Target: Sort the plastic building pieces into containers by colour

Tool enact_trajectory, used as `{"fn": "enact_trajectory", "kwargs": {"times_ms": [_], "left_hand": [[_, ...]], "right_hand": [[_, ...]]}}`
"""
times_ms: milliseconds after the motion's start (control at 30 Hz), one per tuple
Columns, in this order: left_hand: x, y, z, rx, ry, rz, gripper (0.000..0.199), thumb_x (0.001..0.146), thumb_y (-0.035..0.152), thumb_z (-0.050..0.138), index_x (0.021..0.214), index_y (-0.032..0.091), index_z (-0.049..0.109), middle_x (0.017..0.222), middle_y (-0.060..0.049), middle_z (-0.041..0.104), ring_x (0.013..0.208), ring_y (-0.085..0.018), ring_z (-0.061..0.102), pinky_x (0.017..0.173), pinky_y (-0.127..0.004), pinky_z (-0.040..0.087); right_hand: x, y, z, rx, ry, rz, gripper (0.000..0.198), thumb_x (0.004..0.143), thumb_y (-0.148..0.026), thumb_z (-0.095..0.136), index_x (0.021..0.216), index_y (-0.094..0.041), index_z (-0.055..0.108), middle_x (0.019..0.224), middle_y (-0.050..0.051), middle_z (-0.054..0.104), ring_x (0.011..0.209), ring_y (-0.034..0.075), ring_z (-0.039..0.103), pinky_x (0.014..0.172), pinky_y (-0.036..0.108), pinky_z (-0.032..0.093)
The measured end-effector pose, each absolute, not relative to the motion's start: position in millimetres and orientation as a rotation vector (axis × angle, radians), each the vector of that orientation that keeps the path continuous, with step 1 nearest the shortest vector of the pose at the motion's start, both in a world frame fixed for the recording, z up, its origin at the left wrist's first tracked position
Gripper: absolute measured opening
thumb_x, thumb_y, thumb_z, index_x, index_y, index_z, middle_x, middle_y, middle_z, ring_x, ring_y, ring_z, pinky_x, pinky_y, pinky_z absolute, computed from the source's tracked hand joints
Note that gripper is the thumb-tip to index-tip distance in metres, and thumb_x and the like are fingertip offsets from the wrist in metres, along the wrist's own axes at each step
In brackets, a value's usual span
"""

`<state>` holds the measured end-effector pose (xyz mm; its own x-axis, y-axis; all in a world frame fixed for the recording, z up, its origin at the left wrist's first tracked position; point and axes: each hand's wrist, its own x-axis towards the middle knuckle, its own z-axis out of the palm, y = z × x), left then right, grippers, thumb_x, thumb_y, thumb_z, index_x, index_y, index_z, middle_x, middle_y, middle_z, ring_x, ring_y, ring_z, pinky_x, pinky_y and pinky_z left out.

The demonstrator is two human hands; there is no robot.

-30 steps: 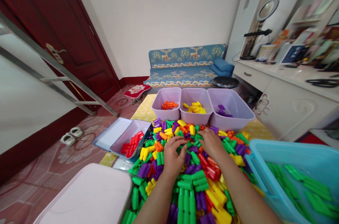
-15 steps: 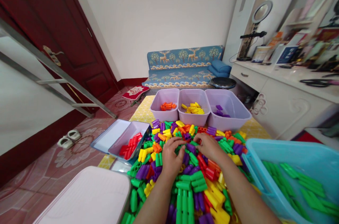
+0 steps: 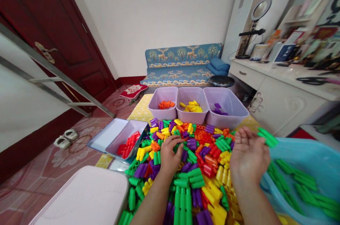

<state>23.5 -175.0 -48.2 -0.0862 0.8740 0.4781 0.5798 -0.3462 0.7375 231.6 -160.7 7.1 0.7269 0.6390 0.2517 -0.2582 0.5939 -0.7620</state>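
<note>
My left hand [image 3: 171,154] rests over the middle of a pile of colourful plastic building pieces [image 3: 195,175]. Its fingers are bent and its thumb apart, near a purple piece [image 3: 191,144]; no held piece shows. Raised to the right, my right hand [image 3: 249,154] is palm up with loosely curled, parted fingers. Just beyond its thumb a green piece [image 3: 267,138] hangs at the rim of the blue bin [image 3: 300,142], outside the fingers' curl; contact with the thumb is hard to tell. Inside that bin lie several green pieces [image 3: 294,175].
Three lilac bins hold orange pieces [image 3: 166,104], yellow pieces [image 3: 191,106] and purple pieces [image 3: 219,111]. To the left, a lidded box [image 3: 114,143] contains red pieces [image 3: 130,145]. A pale pink lid [image 3: 82,196] is at the near left. Behind stands a blue patterned sofa [image 3: 180,65].
My right hand has moved from the pile right towards the blue bin and turned palm up, with a green piece now beside it. My left hand has stayed over the pile.
</note>
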Motion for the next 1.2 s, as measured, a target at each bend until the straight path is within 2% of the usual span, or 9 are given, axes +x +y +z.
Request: {"fn": "enact_trajectory", "kwargs": {"times_ms": [133, 267, 400, 500, 567, 667, 767, 1000, 1200], "left_hand": [[23.5, -175.8, -48.4, 1.896, 1.583, 1.397, 0.017, 0.084, 0.018, 0.06, 0.094, 0.025, 0.072, 0.105, -0.004, 0.068, 0.104, -0.022, 0.061, 0.093, -0.041, 0.046], [23.6, -175.9, -48.4, 1.894, 1.576, 1.401, 0.017, 0.084, 0.019, 0.059, 0.093, 0.024, 0.072, 0.106, -0.004, 0.068, 0.103, -0.022, 0.061, 0.093, -0.04, 0.046], [23.4, -175.6, -48.1, 1.892, 1.583, 1.403, 0.016, 0.084, 0.018, 0.06, 0.092, 0.023, 0.072, 0.105, -0.005, 0.068, 0.103, -0.022, 0.061, 0.093, -0.041, 0.046], [23.3, -175.4, -47.7, 1.893, 1.584, 1.407, 0.016, 0.084, 0.018, 0.06, 0.092, 0.023, 0.072, 0.105, -0.005, 0.068, 0.103, -0.022, 0.061, 0.093, -0.042, 0.046], [23.3, -175.3, -47.4, 1.893, 1.583, 1.407, 0.016, 0.084, 0.018, 0.059, 0.093, 0.024, 0.072, 0.105, -0.005, 0.068, 0.103, -0.022, 0.061, 0.093, -0.042, 0.046], [23.4, -175.0, -47.3, 1.89, 1.582, 1.408, 0.017, 0.084, 0.018, 0.059, 0.093, 0.024, 0.072, 0.106, -0.005, 0.068, 0.103, -0.022, 0.061, 0.094, -0.042, 0.046], [23.6, -174.8, -47.5, 1.89, 1.579, 1.414, 0.016, 0.084, 0.019, 0.059, 0.093, 0.024, 0.072, 0.106, -0.005, 0.067, 0.103, -0.022, 0.061, 0.093, -0.041, 0.046], [24.2, -176.0, -45.2, 1.873, 1.542, 1.442, 0.016, 0.083, 0.017, 0.061, 0.093, 0.023, 0.071, 0.105, -0.005, 0.068, 0.1, -0.021, 0.062, 0.092, -0.04, 0.047], [23.8, -176.2, -44.4, 1.848, 1.499, 1.47, 0.016, 0.085, 0.016, 0.056, 0.092, 0.021, 0.07, 0.1, -0.006, 0.069, 0.097, -0.02, 0.063, 0.09, -0.037, 0.049]], "right_hand": [[234.0, -164.3, 6.9, -0.919, -0.622, 0.563, 0.053, 0.092, -0.056, 0.019, 0.129, -0.024, 0.04, 0.137, 0.015, 0.048, 0.117, 0.024, 0.057, 0.093, 0.046, 0.047], [226.9, -160.7, -0.8, -1.016, -0.737, 0.585, 0.046, 0.09, -0.051, 0.036, 0.121, -0.021, 0.049, 0.123, 0.014, 0.06, 0.108, 0.023, 0.062, 0.092, 0.044, 0.046], [225.8, -152.1, -15.6, -1.338, -1.332, 0.475, 0.038, 0.084, -0.044, 0.051, 0.11, -0.018, 0.06, 0.112, 0.012, 0.066, 0.108, 0.025, 0.059, 0.098, 0.046, 0.041], [224.6, -149.9, -24.6, -1.67, -1.774, 0.249, 0.044, 0.085, -0.042, 0.05, 0.119, -0.016, 0.06, 0.131, 0.017, 0.056, 0.126, 0.032, 0.045, 0.106, 0.055, 0.03], [220.7, -151.0, -26.3, -1.904, -1.887, 0.166, 0.055, 0.086, -0.048, 0.05, 0.129, -0.015, 0.055, 0.142, 0.02, 0.045, 0.136, 0.039, 0.032, 0.105, 0.064, 0.025], [210.9, -153.2, -23.6, -2.068, -1.945, 0.201, 0.069, 0.086, -0.06, 0.044, 0.137, -0.013, 0.048, 0.147, 0.022, 0.038, 0.139, 0.043, 0.023, 0.1, 0.065, 0.031], [197.8, -154.1, -19.9, -2.006, -1.99, 0.325, 0.068, 0.089, -0.061, 0.035, 0.137, -0.014, 0.05, 0.147, 0.017, 0.039, 0.137, 0.038, 0.03, 0.101, 0.058, 0.036], [168.7, -161.5, -16.2, -1.499, -2.025, 0.704, 0.06, 0.092, -0.053, 0.036, 0.136, -0.014, 0.05, 0.14, 0.012, 0.049, 0.133, 0.026, 0.038, 0.113, 0.042, 0.027], [176.1, -160.1, -14.4, -1.272, -1.909, 0.948, 0.06, 0.091, -0.053, 0.041, 0.141, -0.018, 0.042, 0.137, 0.01, 0.053, 0.126, 0.021, 0.048, 0.108, 0.039, 0.036]]}}
